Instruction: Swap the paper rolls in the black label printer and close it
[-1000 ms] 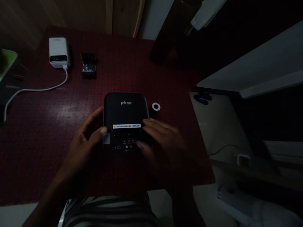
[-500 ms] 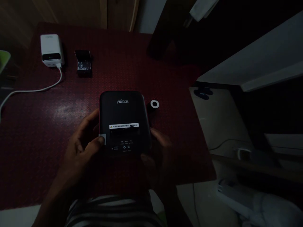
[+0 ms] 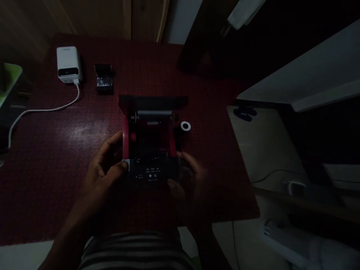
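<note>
A black and red label printer (image 3: 153,168) rests on the table in front of me, its lid (image 3: 153,101) raised and the roll bay inside exposed. Along the lid's underside runs a pale roller. My left hand (image 3: 107,165) grips the printer's left side, thumb on a grey latch at the front left corner. Around the right front corner curls my right hand (image 3: 189,180), fingers along the side and thumb at the front edge. Just right of the printer stands a small roll (image 3: 185,126) with a white ring-shaped end. Shadow hides the bay's depths.
On the dark red table (image 3: 56,180), a white power bank (image 3: 68,63) with a white cable (image 3: 53,108) stands at the back left. Beside it lies a small black roll with a printed strip (image 3: 104,79). A green-rimmed bin (image 3: 11,80) is at the far left. Slippers (image 3: 244,113) lie on the floor.
The printer's lid has swung up from closed to open, showing the red inside. Both hands keep their places on it. The whole view has shifted slightly.
</note>
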A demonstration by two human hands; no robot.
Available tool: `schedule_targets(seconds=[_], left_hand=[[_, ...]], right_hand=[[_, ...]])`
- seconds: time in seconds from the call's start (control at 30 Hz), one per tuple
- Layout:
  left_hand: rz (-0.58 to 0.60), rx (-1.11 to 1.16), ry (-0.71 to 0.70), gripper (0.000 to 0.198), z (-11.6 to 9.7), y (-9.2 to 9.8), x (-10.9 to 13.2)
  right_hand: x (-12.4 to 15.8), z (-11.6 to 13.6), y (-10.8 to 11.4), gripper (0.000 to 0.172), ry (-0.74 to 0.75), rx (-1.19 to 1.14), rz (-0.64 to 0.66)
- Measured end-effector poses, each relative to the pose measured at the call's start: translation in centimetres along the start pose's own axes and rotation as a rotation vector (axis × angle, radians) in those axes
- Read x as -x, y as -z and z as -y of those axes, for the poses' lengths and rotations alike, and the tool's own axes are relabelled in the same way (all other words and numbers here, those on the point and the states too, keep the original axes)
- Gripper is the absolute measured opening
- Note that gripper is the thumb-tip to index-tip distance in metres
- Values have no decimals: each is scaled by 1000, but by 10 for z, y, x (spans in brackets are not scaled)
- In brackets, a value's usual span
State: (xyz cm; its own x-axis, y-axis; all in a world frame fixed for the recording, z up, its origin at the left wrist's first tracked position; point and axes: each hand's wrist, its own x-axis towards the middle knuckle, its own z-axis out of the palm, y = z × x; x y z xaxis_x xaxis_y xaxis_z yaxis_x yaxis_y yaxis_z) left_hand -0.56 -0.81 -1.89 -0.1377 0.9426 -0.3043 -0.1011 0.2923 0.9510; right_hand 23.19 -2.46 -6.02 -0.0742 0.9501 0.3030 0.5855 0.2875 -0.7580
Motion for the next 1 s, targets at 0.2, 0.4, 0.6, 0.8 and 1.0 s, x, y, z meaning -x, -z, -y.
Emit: schedule_targets(seconds=[0.2,0.4,0.6,0.8,1.0], left_hand=[[60,35,-19,67,3,0,0],[50,29,-95,66,16,4,-1],[118,49,-150,69,26,9,-2],[113,17,-137,71,24,9,-3],[97,2,-90,73,21,9,-1]], right_hand=[[-37,20,20,34,101,76,-113],[-118,47,9,27,408,340,392],[-156,64,-14,32,319,626,774],[-150,71,-3,27,409,642,702],[-112,63,49,24,465,356,185]])
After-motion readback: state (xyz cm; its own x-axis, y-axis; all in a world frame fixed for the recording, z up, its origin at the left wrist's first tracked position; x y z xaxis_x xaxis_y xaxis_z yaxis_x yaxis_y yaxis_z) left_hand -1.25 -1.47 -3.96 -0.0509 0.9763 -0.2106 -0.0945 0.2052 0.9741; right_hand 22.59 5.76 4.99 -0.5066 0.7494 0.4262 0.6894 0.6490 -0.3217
